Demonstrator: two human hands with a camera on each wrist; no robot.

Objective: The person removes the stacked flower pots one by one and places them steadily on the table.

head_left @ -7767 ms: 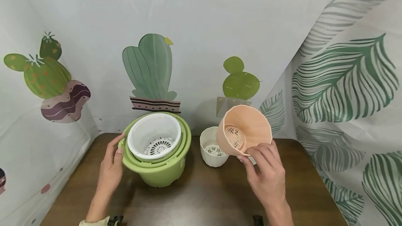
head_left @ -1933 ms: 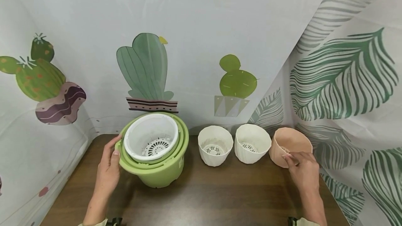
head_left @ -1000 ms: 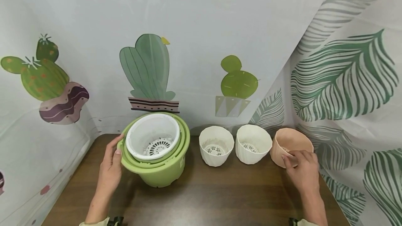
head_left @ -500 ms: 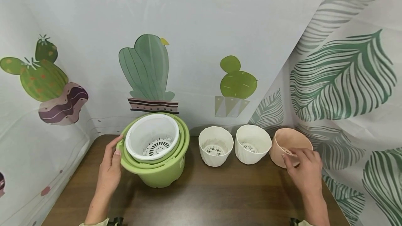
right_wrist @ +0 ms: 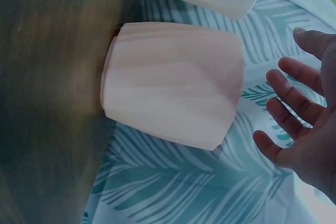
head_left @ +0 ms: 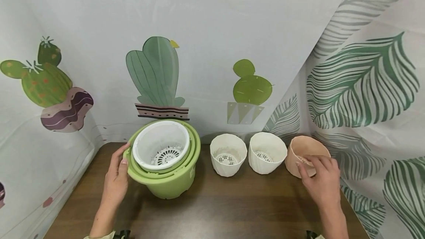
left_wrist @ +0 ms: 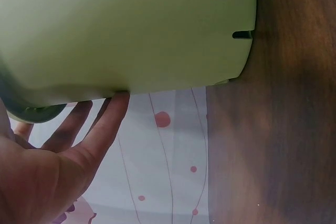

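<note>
Several nested plant pots stand on the table at left: a large green pot [head_left: 170, 187] outside and a white pot [head_left: 162, 139] with a slotted bottom innermost. My left hand [head_left: 114, 183] rests against the green pot's left rim and side, its fingers fairly straight with the tips touching the wall in the left wrist view. A peach plant pot [head_left: 293, 161] stands upright at the right end of a row. Just in front of its rim is my right hand [head_left: 322, 180]; in the right wrist view its loosely bent fingers are apart from the pot [right_wrist: 173, 85] and hold nothing.
Two cream-white faceted pots, one in the middle [head_left: 227, 167] and one beside the peach pot [head_left: 267, 163], stand in the row with holes in their bottoms. The brown wooden table [head_left: 216, 209] backs onto a hanging cloth [head_left: 209, 47] printed with cacti and leaves.
The peach pot, held up by my right hand in the oldest frame, now stands at the right of the row. My right fingers have come off its rim. The left hand stays put.
</note>
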